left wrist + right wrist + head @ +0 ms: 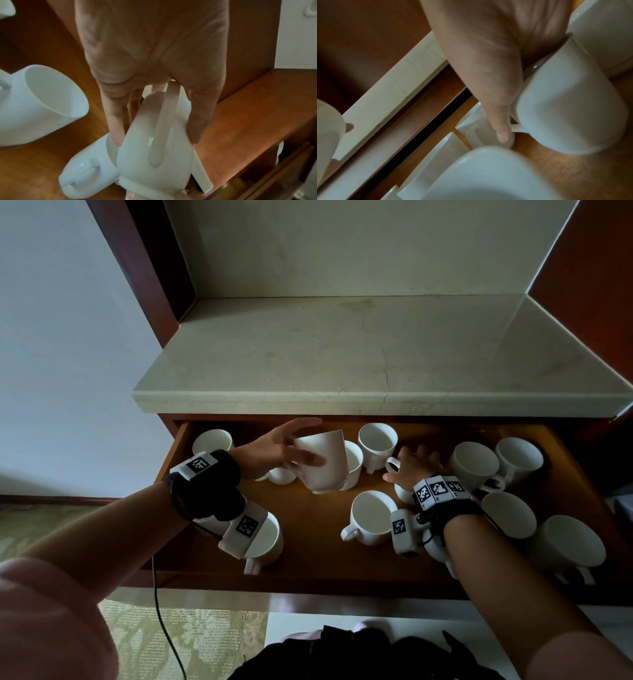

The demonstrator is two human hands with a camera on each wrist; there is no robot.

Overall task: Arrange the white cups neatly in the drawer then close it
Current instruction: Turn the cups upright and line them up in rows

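- The left hand [274,453] curls fingers and thumb round a tilted cup [322,462], lifted above an upright cup [354,465], probably so it can be carried to a tidier spot.
- The right hand [412,469] reaches down over a cup [570,108] in the middle of the drawer [308,542]; whether it grips it I cannot tell, though the thumb [502,136] lies by a handle.
- Other white cups stand scattered, unevenly spaced, across the open drawer floor, handles pointing in different directions.
- The stone counter [342,361] above is bare.
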